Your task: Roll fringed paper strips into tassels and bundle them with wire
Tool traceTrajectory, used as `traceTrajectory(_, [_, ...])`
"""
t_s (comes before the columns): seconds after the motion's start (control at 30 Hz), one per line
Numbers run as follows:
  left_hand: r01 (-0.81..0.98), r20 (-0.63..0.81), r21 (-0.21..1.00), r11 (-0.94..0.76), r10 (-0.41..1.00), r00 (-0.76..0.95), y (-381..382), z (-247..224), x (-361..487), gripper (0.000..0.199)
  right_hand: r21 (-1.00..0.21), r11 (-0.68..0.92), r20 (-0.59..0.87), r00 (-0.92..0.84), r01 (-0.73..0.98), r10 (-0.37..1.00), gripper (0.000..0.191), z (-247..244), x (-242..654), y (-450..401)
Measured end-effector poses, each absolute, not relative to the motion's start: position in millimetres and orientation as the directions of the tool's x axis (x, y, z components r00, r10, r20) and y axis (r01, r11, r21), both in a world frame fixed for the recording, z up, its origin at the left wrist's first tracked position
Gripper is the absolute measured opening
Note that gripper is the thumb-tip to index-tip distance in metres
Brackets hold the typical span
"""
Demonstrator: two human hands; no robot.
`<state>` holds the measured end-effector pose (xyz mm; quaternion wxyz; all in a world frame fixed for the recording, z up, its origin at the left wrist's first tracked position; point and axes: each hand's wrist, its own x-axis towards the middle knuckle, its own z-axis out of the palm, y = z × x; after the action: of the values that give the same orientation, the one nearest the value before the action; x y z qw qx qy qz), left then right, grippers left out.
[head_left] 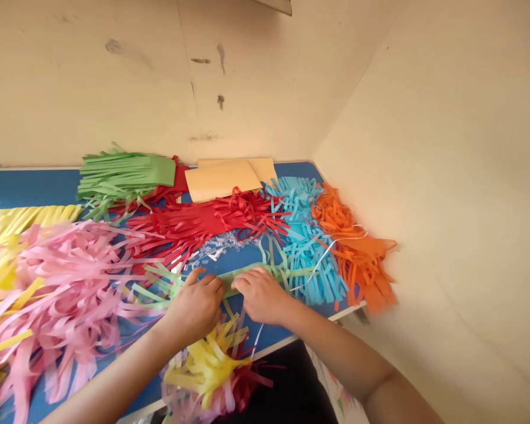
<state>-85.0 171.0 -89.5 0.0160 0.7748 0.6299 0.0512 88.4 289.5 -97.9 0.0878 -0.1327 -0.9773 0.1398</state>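
Observation:
Both my hands are at a light green fringed paper strip [236,284] near the table's front edge. My left hand [199,303] is closed on its left part, fingers curled. My right hand [264,294] pinches the strip a short way to the right, thumb and fingertips together. Cut fringes of the green paper spread out beyond both hands. Just below my hands, a tassel bunch of yellow, red and pink paper [212,362] hangs at the table edge, with a white string near it.
On the blue table [242,256] lie fringed papers in pink [79,265], red [203,218], green [128,171], light blue [307,235] and orange [357,259]. Plain pale orange sheets [223,176] rest by the wall. Small paper scraps [216,246] are scattered behind my hands. Walls stand behind and at right.

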Motion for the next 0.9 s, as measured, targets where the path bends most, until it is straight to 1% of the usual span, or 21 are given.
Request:
traceTrajectory(0.03, [0.98,0.064,0.099,-0.174,0.984,0.168,169,-90,-83,0.017,-0.333,0.928,0.106,-0.971,0.169,0.215,0.03,-102,88,289])
traceTrajectory(0.07, [0.983,0.072,0.116,-0.142,0.988,0.134,168,-92,-83,0.019,-0.361,0.919,0.083,-0.976,0.158,0.201,0.033,-106,87,290])
traceTrajectory(0.2, [0.976,0.116,0.206,-0.068,0.992,0.044,162,-108,-94,0.022,-0.401,0.878,0.037,-0.954,0.26,0.299,0.035,-115,90,307])
traceTrajectory(0.33, [0.962,0.152,0.272,-0.021,0.988,-0.022,160,-118,-108,0.032,-0.426,0.854,0.023,-0.94,0.298,0.34,0.023,-115,92,322])
traceTrajectory(0.4, [0.957,0.158,0.291,0.0,0.986,-0.048,160,-117,-108,0.027,-0.446,0.837,0.033,-0.929,0.317,0.369,0.016,-115,92,325])
traceTrajectory(0.5, [0.951,0.152,0.307,0.043,0.984,-0.094,161,-116,-106,0.021,-0.445,0.824,0.054,-0.908,0.352,0.416,0.007,-115,91,328])
traceTrajectory(0.6, [0.941,0.122,0.326,0.094,0.983,-0.141,163,-118,-106,0.026,-0.428,0.822,0.06,-0.896,0.376,0.441,0.011,-115,91,331])
traceTrajectory(0.77, [0.941,0.065,0.319,0.11,0.988,-0.138,168,-118,-108,0.037,-0.405,0.803,0.031,-0.872,0.437,0.489,0.019,-117,88,332])
traceTrajectory(0.9, [0.954,0.017,0.244,0.173,0.983,-0.182,176,-113,-104,0.042,-0.371,0.779,0.02,-0.835,0.505,0.551,0.019,-118,82,329])
